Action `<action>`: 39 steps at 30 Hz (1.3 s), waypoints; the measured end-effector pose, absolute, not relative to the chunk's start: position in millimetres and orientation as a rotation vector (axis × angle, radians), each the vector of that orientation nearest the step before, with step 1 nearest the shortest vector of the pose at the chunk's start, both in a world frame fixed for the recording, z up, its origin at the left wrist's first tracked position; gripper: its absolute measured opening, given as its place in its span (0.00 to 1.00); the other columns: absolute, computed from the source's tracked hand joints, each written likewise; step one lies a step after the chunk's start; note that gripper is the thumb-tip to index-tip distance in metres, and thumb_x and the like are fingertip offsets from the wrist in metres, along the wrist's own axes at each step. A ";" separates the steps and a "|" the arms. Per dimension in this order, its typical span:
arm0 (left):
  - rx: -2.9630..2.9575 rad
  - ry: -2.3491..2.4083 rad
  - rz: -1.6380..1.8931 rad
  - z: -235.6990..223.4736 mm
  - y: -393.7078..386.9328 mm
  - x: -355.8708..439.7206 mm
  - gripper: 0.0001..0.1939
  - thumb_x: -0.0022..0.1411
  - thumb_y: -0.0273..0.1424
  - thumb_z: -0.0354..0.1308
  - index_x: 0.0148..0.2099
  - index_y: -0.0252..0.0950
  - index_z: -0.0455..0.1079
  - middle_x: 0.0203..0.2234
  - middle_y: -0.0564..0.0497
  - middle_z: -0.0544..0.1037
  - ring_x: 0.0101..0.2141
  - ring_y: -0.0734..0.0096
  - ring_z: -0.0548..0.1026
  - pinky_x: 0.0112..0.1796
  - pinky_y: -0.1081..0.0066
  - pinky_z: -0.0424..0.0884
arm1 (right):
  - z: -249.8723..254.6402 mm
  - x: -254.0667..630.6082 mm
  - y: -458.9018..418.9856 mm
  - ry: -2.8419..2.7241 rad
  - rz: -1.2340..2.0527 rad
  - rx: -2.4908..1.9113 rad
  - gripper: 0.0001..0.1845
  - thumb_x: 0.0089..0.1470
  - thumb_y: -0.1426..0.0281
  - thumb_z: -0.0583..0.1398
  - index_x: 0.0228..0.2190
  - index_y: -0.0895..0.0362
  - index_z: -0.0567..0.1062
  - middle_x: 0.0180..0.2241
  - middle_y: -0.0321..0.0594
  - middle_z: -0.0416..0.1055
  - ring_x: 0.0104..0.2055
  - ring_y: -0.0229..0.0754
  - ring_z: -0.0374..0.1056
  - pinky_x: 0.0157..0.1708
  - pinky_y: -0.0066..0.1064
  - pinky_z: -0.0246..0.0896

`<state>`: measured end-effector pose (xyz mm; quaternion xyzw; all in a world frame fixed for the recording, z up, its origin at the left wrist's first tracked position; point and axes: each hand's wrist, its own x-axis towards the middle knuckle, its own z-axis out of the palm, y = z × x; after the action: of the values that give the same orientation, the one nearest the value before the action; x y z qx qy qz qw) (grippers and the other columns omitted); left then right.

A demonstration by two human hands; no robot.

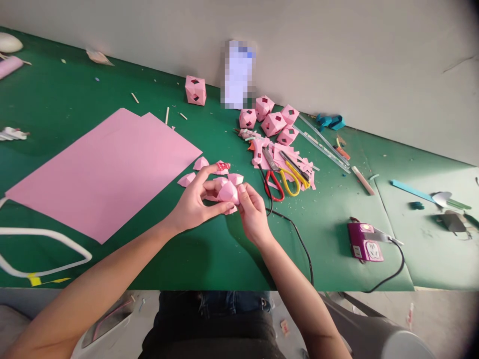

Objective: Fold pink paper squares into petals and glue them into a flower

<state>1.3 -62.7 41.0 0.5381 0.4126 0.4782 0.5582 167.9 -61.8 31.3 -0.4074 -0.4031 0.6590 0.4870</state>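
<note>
Between my two hands is a small folded pink paper piece (228, 192). My left hand (194, 202) grips it from the left, thumb below and fingers behind, with a red-and-white wrap on one fingertip. On its right side my right hand (251, 207) pinches the edge with thumb and fingers. More folded pink pieces (187, 179) lie on the green table just behind and left of my hands. Some of them are partly hidden by my fingers.
Pink paper sheets (108, 169) cover the table at left. Behind my right hand lie red-handled scissors (275, 187), yellow-handled scissors (290, 182), a pink glue gun (257, 149) and paper strips. Several pink paper polyhedra (273, 123) and a blurred phone (238, 75) stand near the wall. A purple power adapter (364, 242) sits right.
</note>
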 end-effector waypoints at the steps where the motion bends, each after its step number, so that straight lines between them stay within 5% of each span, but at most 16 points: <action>1: 1.285 0.971 1.131 40.5 -62.8 1.4 0.37 0.58 0.32 0.76 0.64 0.41 0.62 0.33 0.55 0.84 0.35 0.64 0.87 0.39 0.69 0.85 | 31.3 167.8 -61.5 -0.991 1.599 -0.995 0.28 0.57 0.42 0.68 0.28 0.53 0.71 0.24 0.30 0.65 0.24 0.35 0.61 0.25 0.28 0.61; 9: 1.344 1.028 1.173 38.6 -60.8 2.3 0.35 0.59 0.34 0.74 0.63 0.41 0.62 0.31 0.56 0.81 0.31 0.65 0.86 0.35 0.68 0.82 | 30.9 171.0 -61.4 -1.236 1.280 -1.220 0.28 0.67 0.44 0.59 0.26 0.52 0.69 0.23 0.32 0.64 0.26 0.38 0.61 0.28 0.32 0.62; 12: 1.400 1.129 1.230 35.4 -58.5 2.4 0.33 0.60 0.36 0.74 0.62 0.41 0.64 0.28 0.58 0.79 0.29 0.68 0.83 0.32 0.71 0.79 | 29.6 172.0 -62.7 -1.353 1.044 -1.224 0.19 0.68 0.49 0.60 0.38 0.52 0.75 0.37 0.39 0.77 0.37 0.42 0.72 0.37 0.35 0.69; 16: 1.619 1.286 1.313 26.8 -58.6 2.3 0.33 0.61 0.38 0.73 0.63 0.41 0.63 0.28 0.58 0.80 0.28 0.70 0.80 0.33 0.71 0.78 | 28.7 171.2 -64.6 -1.539 0.830 -1.158 0.20 0.61 0.57 0.69 0.50 0.51 0.75 0.51 0.45 0.80 0.52 0.48 0.76 0.46 0.40 0.73; 24: 2.187 1.407 1.341 8.0 -63.7 1.4 0.28 0.66 0.27 0.62 0.65 0.41 0.60 0.37 0.52 0.85 0.31 0.68 0.83 0.33 0.71 0.77 | 24.7 169.6 -64.0 -1.616 0.753 -1.186 0.15 0.61 0.63 0.69 0.48 0.50 0.75 0.47 0.43 0.81 0.49 0.48 0.78 0.45 0.40 0.75; 34: 2.134 1.376 1.305 12.4 -63.9 3.8 0.34 0.65 0.27 0.64 0.70 0.41 0.57 0.43 0.49 0.87 0.33 0.67 0.83 0.36 0.68 0.81 | 26.8 171.6 -61.0 -1.556 0.779 -1.196 0.16 0.60 0.62 0.69 0.48 0.50 0.75 0.48 0.43 0.81 0.49 0.48 0.78 0.43 0.40 0.76; 39: 2.048 1.331 1.337 16.5 -59.4 1.7 0.31 0.66 0.22 0.58 0.69 0.40 0.58 0.48 0.46 0.86 0.44 0.63 0.85 0.41 0.66 0.82 | 30.2 191.2 -48.3 -1.543 0.658 -1.296 0.18 0.61 0.60 0.68 0.50 0.50 0.74 0.48 0.44 0.80 0.50 0.49 0.77 0.44 0.42 0.75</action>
<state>1.7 -59.4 16.5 0.7239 0.4703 0.4726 0.1774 191.2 -48.3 30.2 -0.5334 -0.6348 0.2708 0.4891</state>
